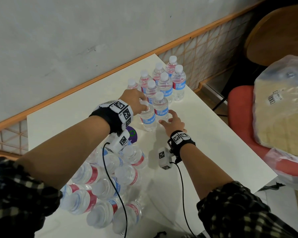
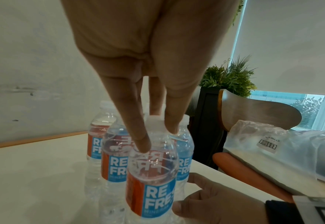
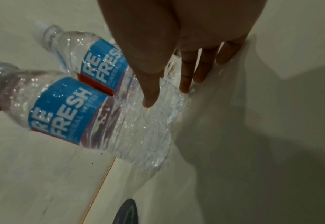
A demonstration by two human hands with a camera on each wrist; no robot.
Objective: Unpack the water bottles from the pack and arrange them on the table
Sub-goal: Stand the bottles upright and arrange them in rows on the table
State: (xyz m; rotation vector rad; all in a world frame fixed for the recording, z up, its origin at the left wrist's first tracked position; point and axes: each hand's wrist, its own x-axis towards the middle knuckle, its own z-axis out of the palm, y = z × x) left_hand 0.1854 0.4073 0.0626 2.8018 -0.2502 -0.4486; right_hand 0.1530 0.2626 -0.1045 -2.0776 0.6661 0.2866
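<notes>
Several RE FRESH water bottles (image 1: 163, 83) stand in rows at the far end of the white table (image 1: 67, 121). My left hand (image 1: 142, 107) pinches the neck of the nearest standing bottle (image 1: 148, 119) from above; its fingertips (image 2: 143, 144) sit on the shoulder beside the cap of that bottle (image 2: 152, 181). My right hand (image 1: 167, 117) is open beside it, fingers straight on the table. Its thumb (image 3: 150, 98) touches the bottles' lower parts, near the neighbouring bottle (image 3: 100, 60). The pack (image 1: 107, 177) of bottles lies on its side under my left forearm.
A red chair (image 1: 239, 103) at the table's right edge carries a large plastic-wrapped package (image 1: 282, 109). A wooden chair back (image 1: 273, 31) stands behind it. The wall with an orange rail (image 1: 93, 81) borders the table's far side. A purple sticker (image 1: 132, 134) shows on the pack.
</notes>
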